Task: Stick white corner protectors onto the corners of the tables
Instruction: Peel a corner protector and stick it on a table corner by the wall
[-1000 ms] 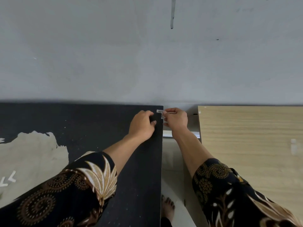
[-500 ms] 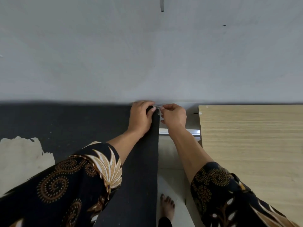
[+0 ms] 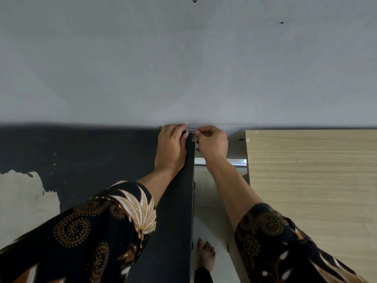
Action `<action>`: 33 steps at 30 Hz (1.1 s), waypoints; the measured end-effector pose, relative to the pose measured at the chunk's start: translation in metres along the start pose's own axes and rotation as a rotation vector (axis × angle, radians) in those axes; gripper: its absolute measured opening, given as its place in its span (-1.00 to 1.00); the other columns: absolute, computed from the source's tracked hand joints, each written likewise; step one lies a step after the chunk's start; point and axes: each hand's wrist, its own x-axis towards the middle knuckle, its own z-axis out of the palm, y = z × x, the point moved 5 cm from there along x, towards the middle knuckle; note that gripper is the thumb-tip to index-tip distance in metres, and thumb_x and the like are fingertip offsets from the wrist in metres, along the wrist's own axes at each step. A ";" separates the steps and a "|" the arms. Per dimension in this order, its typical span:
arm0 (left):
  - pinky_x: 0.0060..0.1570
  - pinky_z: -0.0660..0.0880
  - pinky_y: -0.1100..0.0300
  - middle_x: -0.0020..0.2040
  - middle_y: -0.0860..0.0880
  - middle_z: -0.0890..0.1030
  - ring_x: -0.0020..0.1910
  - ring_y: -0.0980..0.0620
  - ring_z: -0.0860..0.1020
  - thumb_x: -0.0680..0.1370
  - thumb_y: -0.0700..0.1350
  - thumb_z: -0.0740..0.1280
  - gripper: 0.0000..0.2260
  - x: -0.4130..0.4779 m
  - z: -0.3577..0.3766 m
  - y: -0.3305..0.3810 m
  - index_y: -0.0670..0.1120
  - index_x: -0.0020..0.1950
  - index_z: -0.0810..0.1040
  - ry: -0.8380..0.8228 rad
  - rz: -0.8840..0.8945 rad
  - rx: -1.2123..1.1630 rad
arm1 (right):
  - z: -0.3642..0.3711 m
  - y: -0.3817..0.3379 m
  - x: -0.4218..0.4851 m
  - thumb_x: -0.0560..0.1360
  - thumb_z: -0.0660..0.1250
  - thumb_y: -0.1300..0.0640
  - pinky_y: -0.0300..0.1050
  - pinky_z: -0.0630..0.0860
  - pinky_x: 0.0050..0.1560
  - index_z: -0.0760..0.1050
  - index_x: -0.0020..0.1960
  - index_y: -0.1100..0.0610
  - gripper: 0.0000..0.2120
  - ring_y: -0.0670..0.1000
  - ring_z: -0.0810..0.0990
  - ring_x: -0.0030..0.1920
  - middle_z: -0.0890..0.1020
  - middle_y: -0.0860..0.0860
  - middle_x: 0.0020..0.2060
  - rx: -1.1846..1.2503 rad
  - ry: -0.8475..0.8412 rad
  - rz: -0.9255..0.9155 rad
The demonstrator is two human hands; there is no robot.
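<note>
Where the black table [image 3: 91, 152] meets the grey wall [image 3: 183, 68], both hands work at its far right corner. A small pale corner protector [image 3: 191, 131] sits right at that corner, mostly hidden between the fingertips, so its shape is hard to read. The right hand [image 3: 212, 142] reaches up through the gap between the two tables and pinches the protector between thumb and curled fingers. The left hand [image 3: 170, 149] lies on the black tabletop along its right edge, with its fingers bent over the far edge against the wall and its thumb close to the protector. Whether this hand grips the piece or only touches the table there cannot be told.

A light wooden table [image 3: 306, 170] stands to the right, apart from the black one, its far edge also near the wall. A narrow strip of pale floor [image 3: 206, 193] shows between them. A metal rail [image 3: 236, 161] crosses the gap under the right wrist. Lower down a bare foot [image 3: 206, 255] stands on the floor in the gap. The black top has a large worn patch [image 3: 22, 197] at its left, where the dark surface is gone. Both forearms come out of dark patterned sleeves [image 3: 91, 231]. On the wall a small dark mark [image 3: 281, 22] shows at upper right.
</note>
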 end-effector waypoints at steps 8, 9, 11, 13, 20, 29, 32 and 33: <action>0.15 0.47 -0.05 0.04 -0.15 0.63 0.07 -0.16 0.56 0.60 -0.22 0.33 -0.85 0.001 0.001 0.000 -0.21 0.12 0.64 0.008 0.021 0.035 | 0.003 -0.001 0.000 0.48 0.45 0.06 0.08 0.66 -0.03 0.63 -0.13 -0.04 -0.98 0.01 0.68 -0.10 0.68 -0.12 -0.24 -0.016 0.008 -0.001; 0.14 0.47 -0.03 0.03 -0.14 0.63 0.06 -0.16 0.55 0.59 -0.22 0.33 -0.86 0.001 0.001 0.000 -0.20 0.10 0.64 0.011 0.023 0.038 | 0.003 0.000 -0.001 0.48 0.44 0.06 0.08 0.66 -0.02 0.64 -0.11 -0.03 -0.99 0.01 0.68 -0.10 0.68 -0.12 -0.24 -0.015 0.010 0.001; 0.12 0.45 0.00 0.01 -0.13 0.63 0.04 -0.15 0.55 0.59 -0.22 0.33 -0.88 0.001 0.000 0.000 -0.19 0.07 0.64 0.014 0.022 0.037 | 0.004 0.001 -0.003 0.48 0.44 0.06 0.10 0.66 -0.02 0.63 -0.12 -0.03 -0.99 0.02 0.68 -0.11 0.68 -0.12 -0.24 -0.008 0.013 -0.003; 0.11 0.45 -0.01 -0.01 -0.13 0.63 0.03 -0.16 0.55 0.59 -0.21 0.33 -0.88 0.001 0.001 0.000 -0.19 0.05 0.64 0.014 0.020 0.036 | 0.005 0.000 -0.005 0.48 0.44 0.05 0.11 0.65 -0.01 0.60 -0.16 -0.06 -0.95 0.03 0.68 -0.11 0.68 -0.11 -0.25 -0.003 0.015 -0.008; 0.09 0.48 -0.05 -0.01 -0.13 0.63 0.03 -0.17 0.56 0.58 -0.21 0.33 -0.89 0.001 -0.001 0.001 -0.19 0.05 0.63 0.022 0.031 0.033 | 0.003 -0.001 -0.007 0.50 0.43 0.04 0.11 0.65 -0.01 0.58 -0.16 -0.08 -0.93 0.03 0.68 -0.13 0.67 -0.11 -0.24 -0.033 0.020 -0.030; 0.10 0.45 0.01 0.00 -0.13 0.63 0.02 -0.16 0.56 0.59 -0.22 0.33 -0.86 0.000 -0.001 0.000 -0.19 0.08 0.66 0.029 0.039 0.033 | 0.002 -0.005 -0.008 0.54 0.40 0.05 0.08 0.61 0.06 0.58 -0.04 -0.01 -0.97 0.02 0.66 -0.09 0.67 -0.10 -0.18 -0.117 0.015 -0.053; 0.10 0.47 -0.01 0.00 -0.12 0.64 0.03 -0.15 0.57 0.58 -0.22 0.34 -0.85 0.001 -0.001 0.000 -0.20 0.08 0.67 0.031 0.033 0.024 | 0.002 -0.005 -0.009 0.55 0.40 0.04 0.08 0.62 0.05 0.57 -0.03 -0.01 -0.96 0.03 0.67 -0.11 0.67 -0.09 -0.17 -0.128 0.010 -0.049; 0.10 0.48 -0.03 0.00 -0.12 0.64 0.03 -0.15 0.57 0.58 -0.22 0.34 -0.85 0.001 0.000 -0.001 -0.19 0.08 0.67 0.030 0.033 0.024 | 0.002 -0.006 -0.009 0.55 0.39 0.04 0.08 0.63 0.05 0.56 -0.04 -0.02 -0.97 0.03 0.67 -0.11 0.66 -0.09 -0.17 -0.134 0.009 -0.044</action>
